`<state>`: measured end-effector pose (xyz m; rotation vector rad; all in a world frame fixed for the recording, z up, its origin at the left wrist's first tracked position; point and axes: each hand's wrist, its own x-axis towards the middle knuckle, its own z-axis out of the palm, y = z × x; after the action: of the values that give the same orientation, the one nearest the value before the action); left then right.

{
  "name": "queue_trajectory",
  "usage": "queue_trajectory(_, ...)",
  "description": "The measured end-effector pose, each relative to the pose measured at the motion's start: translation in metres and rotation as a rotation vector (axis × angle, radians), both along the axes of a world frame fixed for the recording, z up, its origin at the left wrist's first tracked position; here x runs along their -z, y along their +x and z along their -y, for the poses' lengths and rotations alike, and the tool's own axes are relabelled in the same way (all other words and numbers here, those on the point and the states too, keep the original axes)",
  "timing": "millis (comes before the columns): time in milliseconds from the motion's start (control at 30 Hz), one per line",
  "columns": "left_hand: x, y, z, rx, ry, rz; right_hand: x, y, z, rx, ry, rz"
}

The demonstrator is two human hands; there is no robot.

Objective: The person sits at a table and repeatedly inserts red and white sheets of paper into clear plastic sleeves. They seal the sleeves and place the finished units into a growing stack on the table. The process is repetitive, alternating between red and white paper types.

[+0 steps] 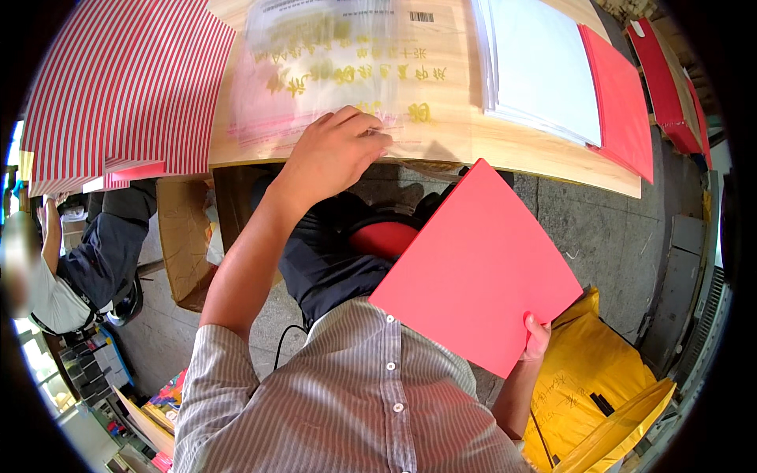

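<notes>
My left hand reaches over the table's near edge. Its fingers are drawn together on the lower edge of a clear plastic bag, which lies flat with other bags and bears print and yellow handwriting. My right hand grips a square of plain red card by its lower right corner, thumb on top. The card is held tilted over my lap, below the table edge; whether it is one sheet or several I cannot tell. My right fingers are hidden beneath it.
Red-and-white striped sheets cover the table's left. White sheets and red sheets lie at its right, over the wooden tabletop. A cardboard box stands below, a yellow sack at lower right. Another person is at far left.
</notes>
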<state>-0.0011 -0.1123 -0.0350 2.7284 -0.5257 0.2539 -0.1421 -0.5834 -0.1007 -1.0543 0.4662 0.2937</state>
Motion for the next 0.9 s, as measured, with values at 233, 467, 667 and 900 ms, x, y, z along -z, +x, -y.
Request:
queue_trajectory(233, -0.002, 0.005, -0.002, -0.057, -0.232, -0.164, -0.007, 0.003, -0.008, -0.009, -0.001, -0.004)
queue_trajectory(467, -0.004, 0.006, 0.004, -0.021, -0.114, -0.067, -0.005, 0.002, -0.012, -0.056, 0.023, -0.038)
queue_trajectory(667, 0.0, 0.0, 0.01, -0.023, 0.145, 0.074, -0.004, -0.001, -0.013, -0.045, 0.032, -0.053)
queue_trajectory(900, 0.001, -0.002, 0.011, -0.02, 0.136, 0.081, 0.0, 0.0, -0.01, -0.047, 0.048, -0.063)
